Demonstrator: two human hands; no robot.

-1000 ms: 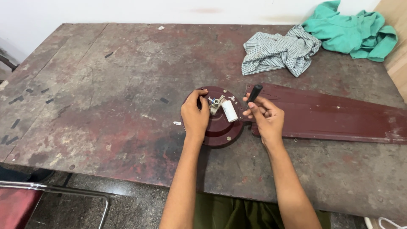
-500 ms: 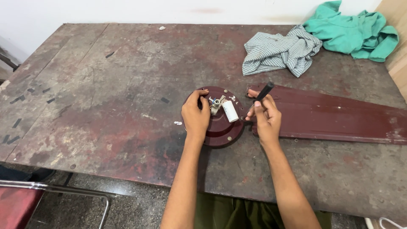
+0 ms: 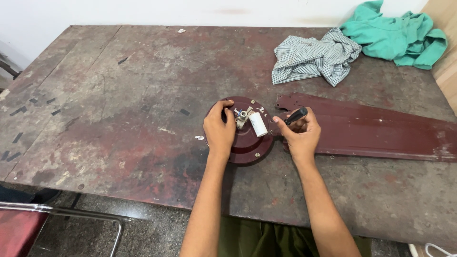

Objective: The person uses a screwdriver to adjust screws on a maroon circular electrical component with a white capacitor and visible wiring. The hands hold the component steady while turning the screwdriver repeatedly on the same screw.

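The right hand [image 3: 300, 135], grip clamped on a black-handled tool [image 3: 296, 116], has dropped closer to the round maroon fan hub [image 3: 245, 145] mid-surface near the front edge, left hand [image 3: 219, 131] still gripping its rim.

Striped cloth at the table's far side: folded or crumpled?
Crumpled. The striped cloth lies in a loose, rumpled heap with uneven folds on the table, touching the green cloth beside it.
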